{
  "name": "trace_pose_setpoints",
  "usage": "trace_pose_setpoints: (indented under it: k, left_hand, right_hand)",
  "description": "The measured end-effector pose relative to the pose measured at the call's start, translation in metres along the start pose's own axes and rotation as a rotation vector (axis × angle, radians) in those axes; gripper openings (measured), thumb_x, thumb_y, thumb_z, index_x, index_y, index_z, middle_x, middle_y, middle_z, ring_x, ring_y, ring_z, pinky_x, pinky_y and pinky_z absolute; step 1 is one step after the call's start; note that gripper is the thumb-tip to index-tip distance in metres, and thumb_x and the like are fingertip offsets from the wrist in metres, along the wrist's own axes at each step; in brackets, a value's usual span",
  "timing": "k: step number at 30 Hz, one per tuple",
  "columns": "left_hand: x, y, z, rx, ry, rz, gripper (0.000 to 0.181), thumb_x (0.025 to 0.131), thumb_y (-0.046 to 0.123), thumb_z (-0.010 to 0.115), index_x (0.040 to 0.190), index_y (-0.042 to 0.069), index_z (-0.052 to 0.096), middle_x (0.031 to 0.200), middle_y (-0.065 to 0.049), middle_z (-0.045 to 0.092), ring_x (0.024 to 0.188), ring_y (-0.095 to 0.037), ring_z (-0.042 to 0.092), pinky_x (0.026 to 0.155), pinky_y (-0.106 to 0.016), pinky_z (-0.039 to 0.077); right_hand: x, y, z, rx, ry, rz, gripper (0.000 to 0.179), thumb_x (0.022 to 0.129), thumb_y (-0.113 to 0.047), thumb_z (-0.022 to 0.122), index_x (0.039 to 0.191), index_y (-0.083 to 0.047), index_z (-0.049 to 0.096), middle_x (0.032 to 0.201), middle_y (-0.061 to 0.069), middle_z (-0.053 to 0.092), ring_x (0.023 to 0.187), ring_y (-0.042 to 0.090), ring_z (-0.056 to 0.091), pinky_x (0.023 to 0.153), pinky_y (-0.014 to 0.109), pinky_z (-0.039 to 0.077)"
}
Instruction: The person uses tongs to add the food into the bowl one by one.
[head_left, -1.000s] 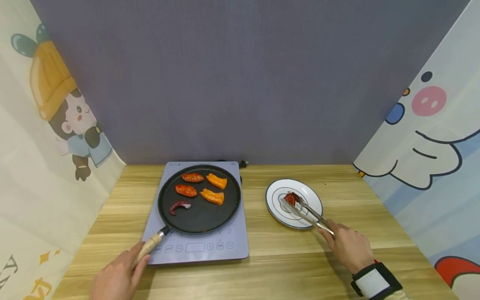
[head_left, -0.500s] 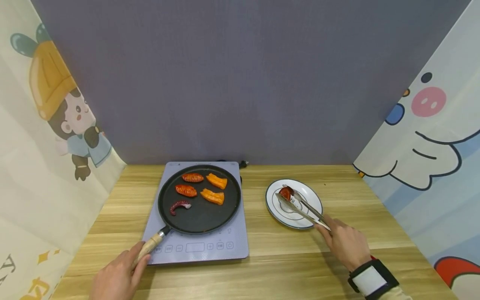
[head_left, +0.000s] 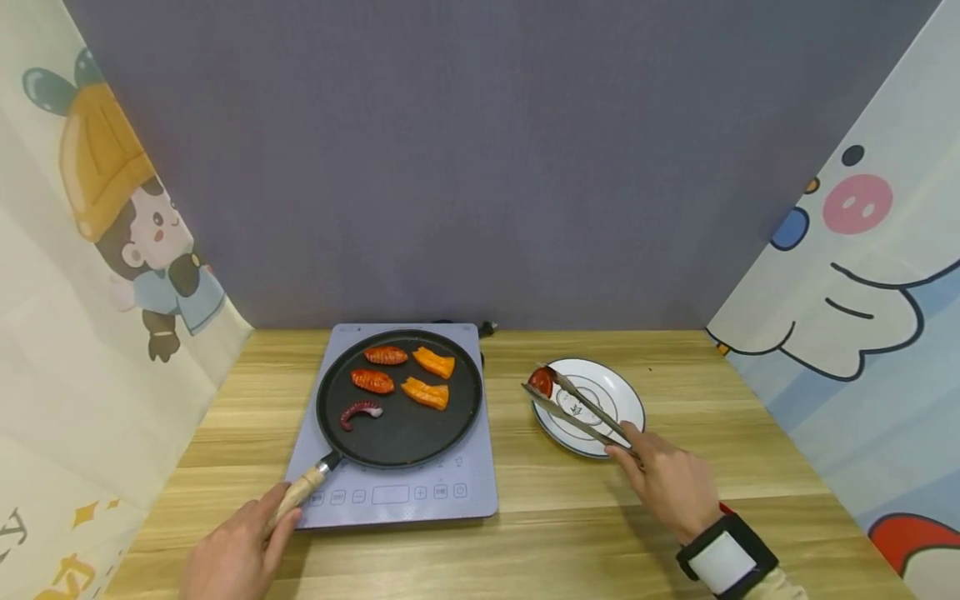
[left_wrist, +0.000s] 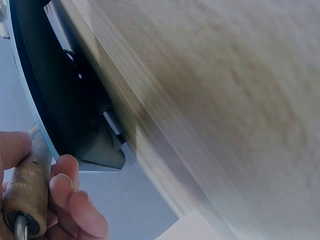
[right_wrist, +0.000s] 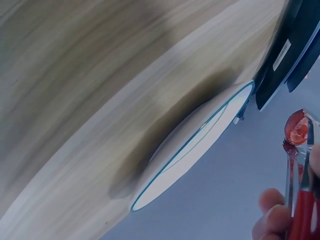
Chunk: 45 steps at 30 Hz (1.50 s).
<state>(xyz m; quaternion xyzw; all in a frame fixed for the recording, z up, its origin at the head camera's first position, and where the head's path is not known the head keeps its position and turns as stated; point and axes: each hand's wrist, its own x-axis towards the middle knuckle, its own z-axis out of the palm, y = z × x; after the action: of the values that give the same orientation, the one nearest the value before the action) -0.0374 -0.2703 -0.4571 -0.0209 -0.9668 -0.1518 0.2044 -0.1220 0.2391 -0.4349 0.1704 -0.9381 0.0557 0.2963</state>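
My left hand (head_left: 232, 550) grips the wooden handle (head_left: 300, 490) of a flat black frying pan (head_left: 401, 437), which sits on an induction cooker. In the pan lie two scored reddish-orange pieces (head_left: 372, 381), two yellow-orange pieces (head_left: 425, 392) and a curled purple tentacle (head_left: 360, 412). My right hand (head_left: 678, 483) holds metal tongs (head_left: 564, 412). Between their tips is a dark red, rounded piece of food (head_left: 540, 381), raised over the left rim of a white plate (head_left: 624, 392). Red handle parts of the tongs show in the right wrist view.
The pale induction cooker (head_left: 476, 492) has touch buttons along its front, and a black plug (head_left: 487, 328) lies behind its right corner. A grey panel (head_left: 480, 167) closes off the back of the wooden table (head_left: 540, 533). Cartoon-printed cloths hang at both sides.
My right hand has moved left with the tongs, carrying the red piece from the middle of the plate to above its left rim. The left hand and the pan have stayed put.
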Motion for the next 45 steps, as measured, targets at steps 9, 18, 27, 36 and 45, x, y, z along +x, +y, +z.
trace_pose_setpoints:
  k: [9, 18, 27, 36, 45]
  left_hand:
    - [0.0, 0.002, -0.003, 0.004, -0.014, -0.017, 0.041, 0.085, 0.031, 0.072, 0.118, 0.008, 0.064, 0.066, 0.002, 0.052, 0.049, -0.011, 0.035, 0.042, -0.033, 0.028]
    - [0.0, 0.003, -0.004, 0.004, -0.019, -0.017, 0.041, 0.084, 0.03, 0.073, 0.117, 0.007, 0.064, 0.065, 0.002, 0.05, 0.05, -0.012, 0.035, 0.042, -0.033, 0.028]
    - [0.0, 0.004, -0.005, 0.008, -0.039, -0.031, 0.041, 0.085, 0.03, 0.072, 0.117, 0.007, 0.064, 0.065, 0.002, 0.05, 0.05, -0.012, 0.035, 0.043, -0.033, 0.029]
    - [0.0, 0.004, -0.004, 0.007, -0.031, -0.03, 0.041, 0.085, 0.03, 0.072, 0.117, 0.007, 0.064, 0.064, 0.003, 0.048, 0.05, -0.012, 0.035, 0.042, -0.033, 0.028]
    - [0.0, 0.002, -0.002, 0.002, 0.003, -0.011, 0.041, 0.084, 0.03, 0.073, 0.116, 0.007, 0.064, 0.064, 0.003, 0.049, 0.05, -0.012, 0.035, 0.042, -0.033, 0.028]
  right_hand:
    - [0.009, -0.013, 0.008, 0.027, 0.057, -0.082, 0.044, 0.083, -0.039, 0.071, 0.115, -0.009, 0.065, 0.073, 0.005, 0.065, 0.044, 0.019, 0.055, 0.035, 0.032, 0.036]
    - [0.02, -0.031, 0.016, 0.075, 0.094, -0.139, 0.047, 0.08, -0.041, 0.073, 0.114, -0.01, 0.066, 0.075, 0.002, 0.067, 0.048, 0.019, 0.059, 0.038, 0.035, 0.041]
    - [0.025, -0.049, 0.024, 0.104, 0.11, -0.201, 0.047, 0.078, -0.039, 0.075, 0.113, -0.009, 0.068, 0.073, 0.001, 0.066, 0.048, 0.016, 0.059, 0.039, 0.033, 0.042]
    - [0.028, -0.067, 0.031, 0.171, 0.119, -0.236, 0.044, 0.078, -0.038, 0.075, 0.112, -0.011, 0.068, 0.071, -0.003, 0.063, 0.049, 0.014, 0.058, 0.04, 0.033, 0.043]
    - [0.03, -0.085, 0.036, 0.23, 0.093, -0.263, 0.038, 0.081, -0.04, 0.073, 0.108, -0.014, 0.066, 0.069, -0.008, 0.057, 0.049, 0.007, 0.051, 0.04, 0.03, 0.04]
